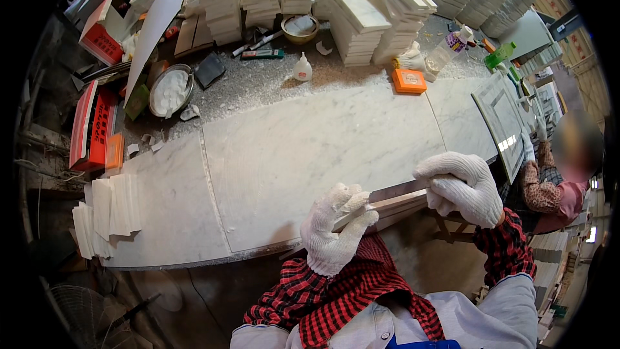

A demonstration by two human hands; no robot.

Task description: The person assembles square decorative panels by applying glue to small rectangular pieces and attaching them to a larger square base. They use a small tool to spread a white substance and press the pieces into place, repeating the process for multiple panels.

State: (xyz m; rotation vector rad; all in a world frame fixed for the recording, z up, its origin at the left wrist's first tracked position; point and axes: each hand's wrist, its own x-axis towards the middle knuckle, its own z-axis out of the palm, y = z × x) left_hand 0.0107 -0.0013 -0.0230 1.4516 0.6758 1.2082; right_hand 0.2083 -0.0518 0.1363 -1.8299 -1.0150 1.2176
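Observation:
Both hands wear white knitted gloves in front of the table's near edge. My left hand [336, 229] grips the left end of a thin, pale marble tile [397, 201], thumb and fingers on either side of it. The tile is tilted, its narrow edge towards me, with a darker grey strip along its far side. At the tile's right end my right hand [462, 187] is closed, fingertips pressed together. Whether it grips the tile or something small is hidden by the glove.
A marble-topped table [323, 148] spans the view. Tile stacks [361, 26] stand along its back, near a small white bottle [302, 68], an orange box [409, 81] and a bowl of white pieces [171, 92]. Thin tiles [116, 207] lie left. Another person [549, 181] works right beside a framed panel [500, 123].

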